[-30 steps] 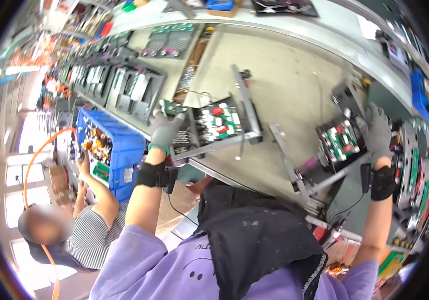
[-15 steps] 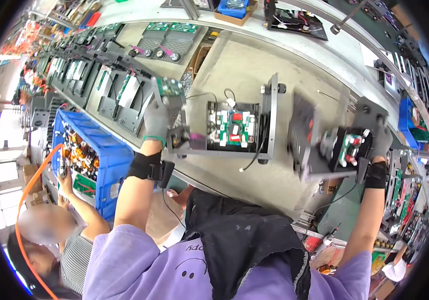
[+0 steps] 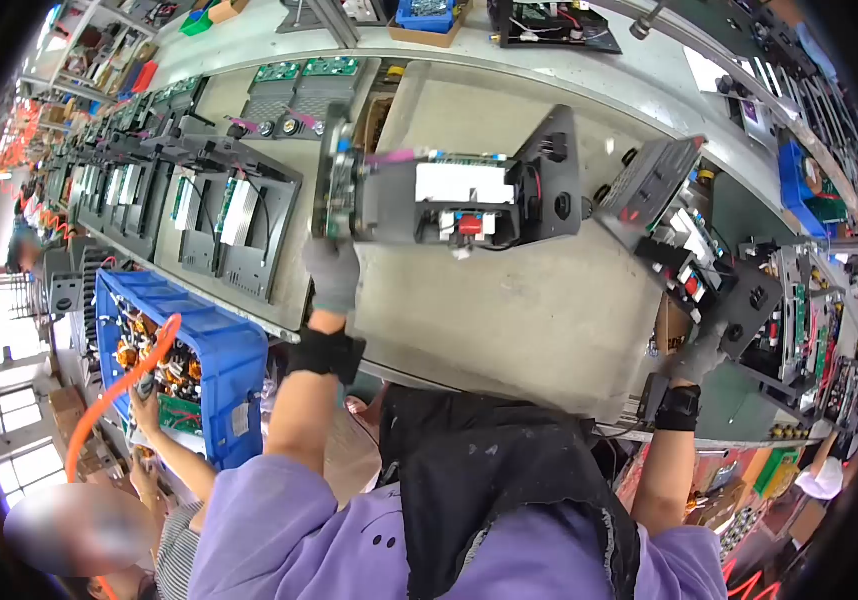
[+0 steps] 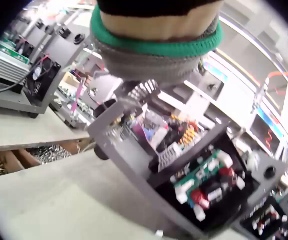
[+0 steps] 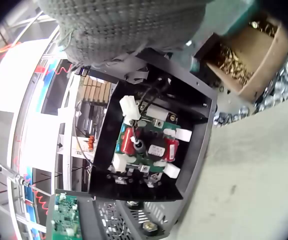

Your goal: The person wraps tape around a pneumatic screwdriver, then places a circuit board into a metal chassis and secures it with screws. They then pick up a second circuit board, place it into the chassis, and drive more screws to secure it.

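Observation:
In the head view my gloved left hand [image 3: 334,275] grips the end of a dark metal chassis [image 3: 379,205] at its panel with a green circuit board. The chassis is tipped up on its side, showing a white block and a red part. The left wrist view shows its frame [image 4: 134,175] and the green board [image 4: 204,177] inside, below the grey glove. At the right, my right hand [image 3: 699,355] grips the end plate of a second chassis [image 3: 749,300], tilted over the table's right side. In the right wrist view, red parts and white connectors fill its black box [image 5: 149,145].
Several similar chassis [image 3: 249,235] stand in a row at the left. A person beside a blue crate [image 3: 234,390] of parts works at the lower left. Boxes of brass screws [image 5: 234,65] and loose metal hardware lie by the worktable [image 3: 509,330]. A shelf runs along the back.
The left chassis has gone from lying flat to tipped up on its side. The right chassis has turned, and my right hand has moved down and to the left in the head view.

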`<state>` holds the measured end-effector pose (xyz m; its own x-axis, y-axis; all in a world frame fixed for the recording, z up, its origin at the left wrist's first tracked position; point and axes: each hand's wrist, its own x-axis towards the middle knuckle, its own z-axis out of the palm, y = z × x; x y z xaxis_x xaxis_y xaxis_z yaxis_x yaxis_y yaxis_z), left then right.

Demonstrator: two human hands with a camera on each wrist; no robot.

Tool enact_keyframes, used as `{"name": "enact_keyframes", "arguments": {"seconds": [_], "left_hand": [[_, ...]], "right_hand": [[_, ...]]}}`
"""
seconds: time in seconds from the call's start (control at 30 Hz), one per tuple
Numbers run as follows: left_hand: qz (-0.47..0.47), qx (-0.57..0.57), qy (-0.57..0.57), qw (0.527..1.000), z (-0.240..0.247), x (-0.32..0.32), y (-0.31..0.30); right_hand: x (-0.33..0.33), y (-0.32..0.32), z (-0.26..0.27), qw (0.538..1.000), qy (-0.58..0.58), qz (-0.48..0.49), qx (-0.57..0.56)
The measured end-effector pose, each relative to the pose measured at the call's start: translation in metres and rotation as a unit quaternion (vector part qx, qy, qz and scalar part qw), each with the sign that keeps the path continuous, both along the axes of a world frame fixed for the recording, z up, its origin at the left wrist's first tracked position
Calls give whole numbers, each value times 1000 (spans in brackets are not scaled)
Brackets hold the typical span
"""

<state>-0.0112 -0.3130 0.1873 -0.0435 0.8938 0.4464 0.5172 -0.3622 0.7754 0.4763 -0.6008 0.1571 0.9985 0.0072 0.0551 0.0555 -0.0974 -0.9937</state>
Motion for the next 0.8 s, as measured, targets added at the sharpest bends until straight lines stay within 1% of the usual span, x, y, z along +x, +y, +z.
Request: {"name": "enact_keyframes", "arguments": {"seconds": [0.03,0.07,0.1,0.13,0.17,0.2,0.23,0.27,0.3,0.37,0.4,0.43,0.47,0.5,0.53,0.57,0.6,0.63,0.67,0.7,0.77,0.8], "left_hand": [[11,-19,-21,1000,-11,-3,-11],[23,-37,-43,998,-21,-6,-22],[25,-33,-92,995,-31,-8,-32],[40,-54,-27,997,-34,-7,-45],[41,-64,-28,997,-55,-17,-66],[43,-32,160,986,-88,-29,-84],[31,15,234,972,-92,-29,-91],[24,68,306,949,-96,-30,-98],[22,125,371,920,-100,-30,-106],[-15,6,269,963,-110,-36,-130],[-34,-54,216,974,-116,-40,-142],[-54,-113,161,979,-121,-41,-152],[-73,-174,105,976,-126,-43,-165],[-90,-218,33,971,-120,-41,-170],[-101,-260,-42,959,-117,-41,-176],[-105,-299,-114,942,-114,-41,-183],[-139,-148,160,966,-139,-60,-184],[-136,-269,24,953,-129,-61,-188],[-98,-375,-150,910,-119,-63,-191],[-29,-443,-294,847,-109,-64,-194],[-56,-451,-343,822,-57,-54,-176],[-98,-467,-306,824,-42,-55,-169]], "right_hand": [[-12,-2,14,1000,-4,-6,1],[-27,-6,29,999,35,-18,-24],[-38,-11,39,996,75,-30,-49],[-36,-26,31,996,46,-16,-77],[-39,-44,25,995,45,-16,-86],[-43,-53,25,997,17,22,-72],[-45,-54,23,997,-14,55,-49],[-53,-56,25,996,36,-22,-80],[-60,-60,27,996,33,-24,-81],[-71,-69,29,992,34,-9,-123],[-78,-77,26,982,95,-27,-164],[-86,-85,18,982,92,-29,-163],[-96,-97,8,980,86,6,-182],[-99,-102,-3,976,78,42,-201],[-95,-104,-16,976,74,44,-201],[-91,-107,-30,986,144,19,-82],[-89,-110,-43,976,214,-8,37],[-79,-114,-56,975,217,-8,36],[-59,-117,-70,989,128,55,-39],[-42,-115,-73,990,117,74,-36],[-9,-94,-72,972,202,73,99],[4,-81,-71,963,221,77,133]]}}
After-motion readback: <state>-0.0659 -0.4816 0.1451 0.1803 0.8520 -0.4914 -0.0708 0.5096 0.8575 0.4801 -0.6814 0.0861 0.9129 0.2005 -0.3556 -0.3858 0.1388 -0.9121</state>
